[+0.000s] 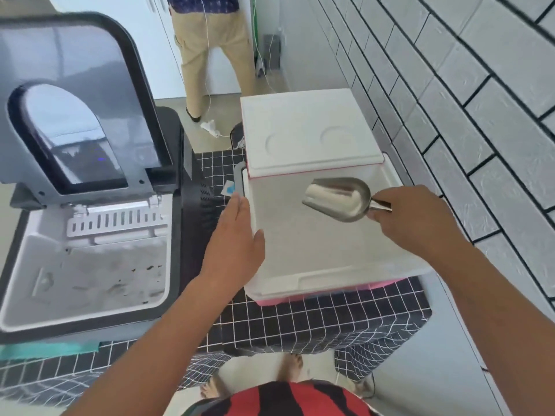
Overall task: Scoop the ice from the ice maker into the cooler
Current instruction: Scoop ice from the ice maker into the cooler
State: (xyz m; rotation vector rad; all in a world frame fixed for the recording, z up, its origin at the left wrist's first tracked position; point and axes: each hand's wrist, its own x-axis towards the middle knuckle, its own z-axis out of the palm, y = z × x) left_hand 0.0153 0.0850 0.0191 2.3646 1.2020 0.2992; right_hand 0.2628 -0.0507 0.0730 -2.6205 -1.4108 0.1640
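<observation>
Above cooler (336, 274), scoop (338, 198) in right hand (417, 217) (tilted).

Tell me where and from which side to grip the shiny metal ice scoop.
Grip the metal ice scoop by its narrow handle, coming from the right. The handle sticks out rightward from the wide bowl, whose open mouth faces left, and the right hand already curls round it there, above the open white cooler.

A counter (300, 322) draped in a black cloth with a white grid carries the things. On its left stands the ice maker (87, 265), lid raised, with a strip of green tape (51, 349) at its front edge. To the right sits the white cooler (330, 265), its lid (309, 133) slid toward the back.
</observation>
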